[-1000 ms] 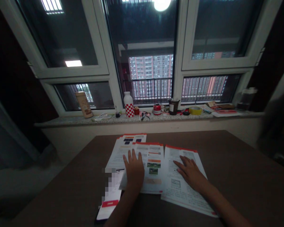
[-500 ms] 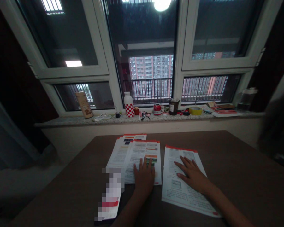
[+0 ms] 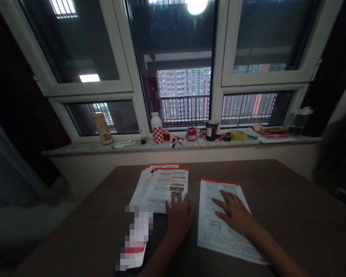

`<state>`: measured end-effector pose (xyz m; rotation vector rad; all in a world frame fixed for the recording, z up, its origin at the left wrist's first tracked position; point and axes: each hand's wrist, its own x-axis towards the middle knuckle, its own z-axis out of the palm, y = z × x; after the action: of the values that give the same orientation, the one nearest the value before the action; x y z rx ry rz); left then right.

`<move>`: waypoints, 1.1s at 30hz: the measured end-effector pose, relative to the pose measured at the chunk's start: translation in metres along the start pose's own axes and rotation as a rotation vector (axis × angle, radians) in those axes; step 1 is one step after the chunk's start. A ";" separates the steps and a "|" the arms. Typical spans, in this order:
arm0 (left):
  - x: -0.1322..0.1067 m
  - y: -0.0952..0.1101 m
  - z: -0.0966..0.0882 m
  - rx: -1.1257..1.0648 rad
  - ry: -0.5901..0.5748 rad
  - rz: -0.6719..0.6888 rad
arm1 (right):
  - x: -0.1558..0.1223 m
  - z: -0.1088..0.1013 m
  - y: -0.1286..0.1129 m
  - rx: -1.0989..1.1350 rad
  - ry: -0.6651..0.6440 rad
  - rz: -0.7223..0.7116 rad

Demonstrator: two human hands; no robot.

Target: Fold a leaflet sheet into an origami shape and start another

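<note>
On the worktop [image 3: 285, 204], the right hand [image 3: 238, 216] lies on the printed page [image 3: 212, 240], fingers splayed, gripping nothing! Left of that page, the left hand [image 3: 180, 216] spreads its fingers, pinching nothing, over the near corner of the overlapping sheets [image 3: 158, 188]. Beyond the page, a dark cup [image 3: 211, 131] stands on the sill [image 3: 230, 144].

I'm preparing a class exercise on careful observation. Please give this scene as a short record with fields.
Left hand: spread over the near right corner of overlapping printed sheets
Right hand: spread on a separate printed sheet
Surface: brown table
Nearby item: phone-like object, partly pixelated
Windowsill: tan tumbler, red-and-white checkered bottle, red container, yellow tape roll
Beyond: apartment buildings through the window
</note>
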<state>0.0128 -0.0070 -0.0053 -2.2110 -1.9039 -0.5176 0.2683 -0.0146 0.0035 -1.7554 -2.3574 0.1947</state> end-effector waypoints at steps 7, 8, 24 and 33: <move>0.004 -0.009 0.004 0.072 0.027 -0.067 | -0.004 -0.004 -0.007 0.027 0.049 -0.027; 0.005 -0.009 0.003 0.079 0.032 -0.073 | -0.004 -0.003 -0.008 0.038 0.040 -0.039; 0.027 -0.007 0.002 0.115 0.124 -0.164 | -0.005 0.000 -0.012 0.083 -0.006 -0.119; -0.004 0.031 -0.003 -0.102 -0.056 0.325 | -0.005 0.002 -0.016 0.042 0.042 -0.187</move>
<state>0.0423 -0.0174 -0.0012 -2.5573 -1.5249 -0.5114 0.2544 -0.0237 0.0042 -1.4942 -2.4507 0.1765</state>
